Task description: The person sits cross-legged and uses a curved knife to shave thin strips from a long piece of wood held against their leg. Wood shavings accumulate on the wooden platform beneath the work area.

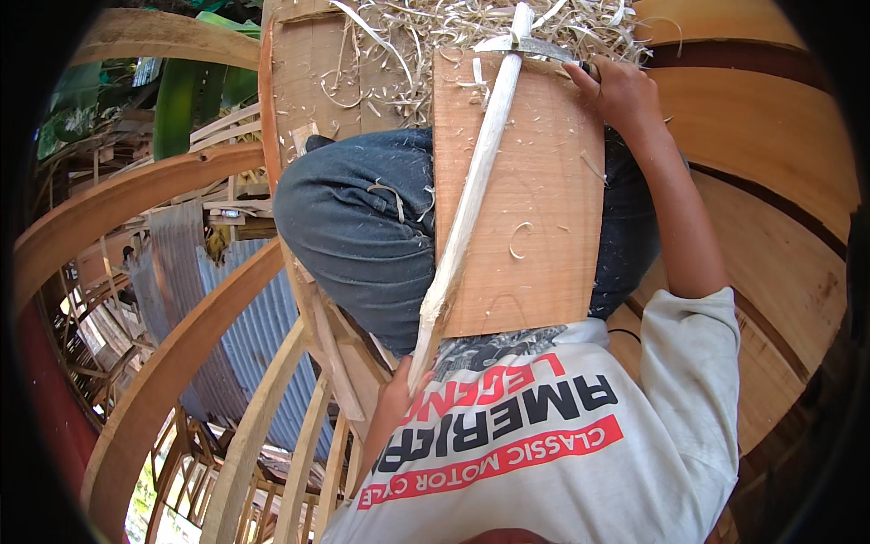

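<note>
A long, pale, peeled wooden stick (478,186) slants across a flat wooden board (535,218) laid over my thighs. My left hand (395,399) is closed round the stick's near end, close to my waist. Up at the far end, my right hand (621,93) grips the dark handle of a knife (546,47) with a curved metal blade. That blade lies crosswise against the stick near its tip. A rough, thicker knot shows on the stick near my left hand. Curled shavings lie scattered on the board.
A heap of wood shavings (435,27) covers the planks beyond the board. Curved wooden ribs (181,363) rise on the left, with corrugated metal sheets (272,335) behind them. Wide planks (752,104) run along the right. Green leaves (186,104) hang at the far left.
</note>
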Available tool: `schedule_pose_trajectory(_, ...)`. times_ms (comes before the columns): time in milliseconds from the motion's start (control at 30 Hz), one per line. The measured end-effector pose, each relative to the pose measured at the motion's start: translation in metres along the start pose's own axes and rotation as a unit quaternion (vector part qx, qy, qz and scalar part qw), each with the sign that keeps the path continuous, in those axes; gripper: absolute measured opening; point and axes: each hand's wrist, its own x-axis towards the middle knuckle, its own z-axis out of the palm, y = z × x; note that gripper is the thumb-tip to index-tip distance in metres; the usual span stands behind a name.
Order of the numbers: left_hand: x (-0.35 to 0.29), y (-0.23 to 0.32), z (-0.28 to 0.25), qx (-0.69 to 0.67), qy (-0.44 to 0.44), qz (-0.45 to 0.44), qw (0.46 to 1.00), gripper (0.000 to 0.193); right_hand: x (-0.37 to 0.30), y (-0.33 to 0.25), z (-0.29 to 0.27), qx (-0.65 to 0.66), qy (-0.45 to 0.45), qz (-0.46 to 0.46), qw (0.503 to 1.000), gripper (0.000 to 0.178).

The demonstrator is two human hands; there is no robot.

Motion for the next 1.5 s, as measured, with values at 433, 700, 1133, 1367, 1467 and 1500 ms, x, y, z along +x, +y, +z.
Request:
schedule_pose_trajectory(433,-0.013,0.031,-0.006,-0.029,0.004,-0.029,0.999,0.027,0.008,0.032,-0.034,0.107,0.007,0.117,0.987,0.063)
schedule_pose_trajectory(700,-0.020,0.044,-0.007,0.063,0.019,0.008,0.998,0.034,-0.041,0.037,-0.004,0.245,0.043,0.114,0.962,0.055)
schedule_pose_trajectory(1133,-0.013,0.052,0.006,0.036,0.100,0.046,0.993,0.027,-0.051,0.000,-0.030,0.228,-0.010,0.034,0.973,0.060)
schedule_pose_trajectory(1367,-0.010,0.039,0.008,0.078,0.104,0.079,0.988,0.031,-0.023,0.000,-0.025,0.142,-0.058,0.060,0.986,0.069)
schedule_pose_trajectory(1467,-0.010,0.035,0.010,0.082,0.096,0.058,0.990,0.034,-0.010,-0.004,-0.029,0.095,-0.079,0.050,0.991,0.073)
schedule_pose_trajectory(1500,-0.012,0.040,0.009,0.077,0.087,0.040,0.992,0.034,-0.003,-0.002,-0.027,0.084,-0.075,0.052,0.992,0.073)
